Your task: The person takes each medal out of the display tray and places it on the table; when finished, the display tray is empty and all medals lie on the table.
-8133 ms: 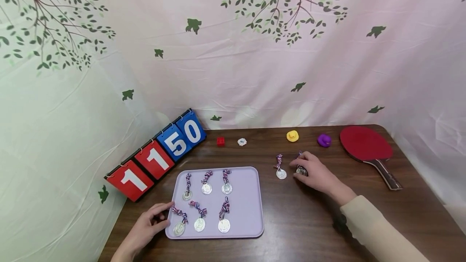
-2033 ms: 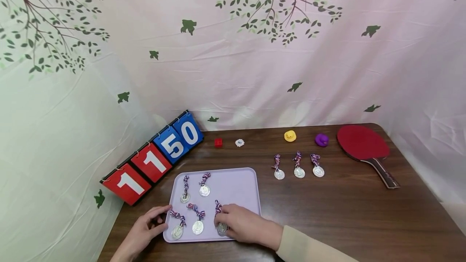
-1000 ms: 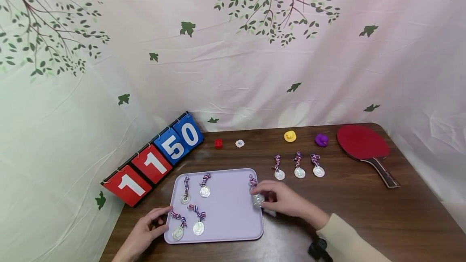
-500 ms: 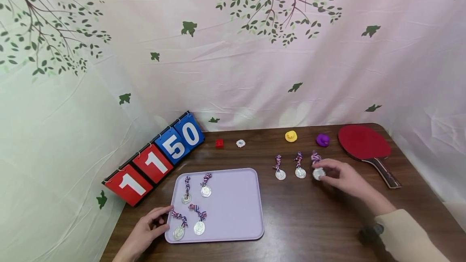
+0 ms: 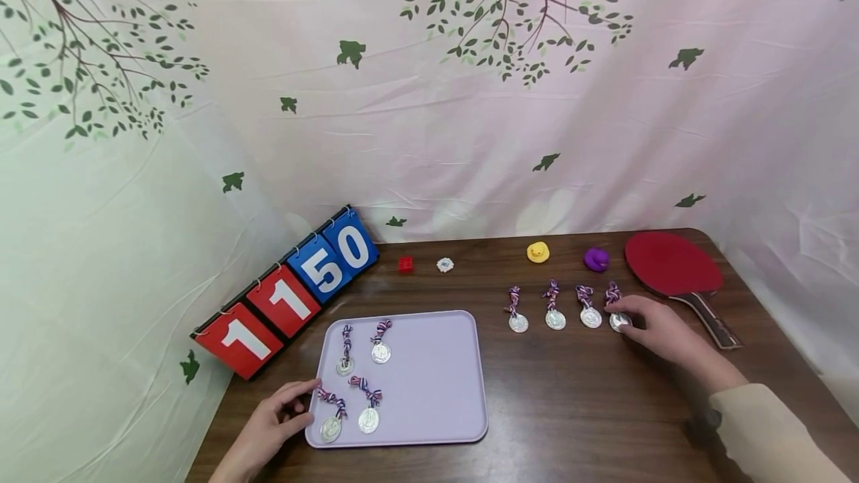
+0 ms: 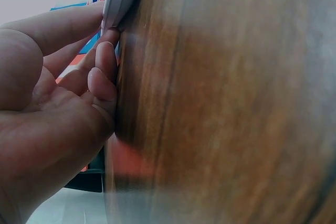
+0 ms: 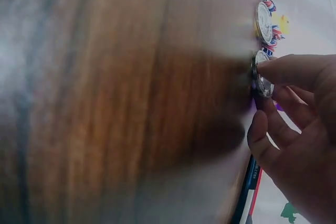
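Wood-grain tabletop (image 5: 557, 393), backed by a leaf-printed drape (image 5: 416, 140): your left hand (image 5: 271, 422) (half open, fingers loose) touches the tray (image 5: 436, 386); your right hand (image 5: 661, 330) pinches a medal (image 5: 617, 322).

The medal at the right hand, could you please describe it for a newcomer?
In the head view, find the red paddle on the brown table. To its left, four silver medals with knotted ribbons form a row. The medal meant is the rightmost, the only one the right hand touches.
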A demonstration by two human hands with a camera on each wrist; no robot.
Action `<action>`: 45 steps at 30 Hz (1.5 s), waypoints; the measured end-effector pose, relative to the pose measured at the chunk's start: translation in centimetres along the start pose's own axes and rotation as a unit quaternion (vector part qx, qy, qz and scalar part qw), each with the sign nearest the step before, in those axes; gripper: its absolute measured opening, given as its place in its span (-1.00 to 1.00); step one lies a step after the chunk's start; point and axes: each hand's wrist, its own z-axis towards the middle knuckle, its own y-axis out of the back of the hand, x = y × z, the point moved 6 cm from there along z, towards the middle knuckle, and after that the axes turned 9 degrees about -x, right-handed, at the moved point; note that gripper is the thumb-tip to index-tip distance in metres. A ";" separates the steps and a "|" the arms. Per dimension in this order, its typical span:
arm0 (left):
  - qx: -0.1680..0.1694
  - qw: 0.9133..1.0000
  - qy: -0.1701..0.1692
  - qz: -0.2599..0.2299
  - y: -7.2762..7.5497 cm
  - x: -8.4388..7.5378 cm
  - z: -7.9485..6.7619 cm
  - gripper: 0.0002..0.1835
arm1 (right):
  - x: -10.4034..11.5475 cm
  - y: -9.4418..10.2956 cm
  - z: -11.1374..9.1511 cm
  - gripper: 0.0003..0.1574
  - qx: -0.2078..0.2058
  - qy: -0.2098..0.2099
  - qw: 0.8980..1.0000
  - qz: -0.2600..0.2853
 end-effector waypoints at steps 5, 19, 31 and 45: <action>-0.001 1.000 0.004 -0.001 0.0 0.0 -0.1 -0.48 | 0.0 -0.1 0.1 -0.61 0.003 0.001 1.000 -0.012; 0.003 1.000 -0.022 -0.008 0.0 -0.4 0.0 -0.48 | 3.5 -0.3 1.5 -0.71 -0.094 0.038 0.994 -0.040; -0.005 1.000 -0.012 -0.008 0.3 -0.5 0.0 -0.49 | 14.9 -7.3 5.6 -0.80 -0.039 0.171 0.983 0.050; -0.001 1.000 -0.015 -0.016 0.1 -0.4 -0.1 -0.49 | 25.8 -15.8 8.4 -0.75 0.086 0.226 0.968 0.059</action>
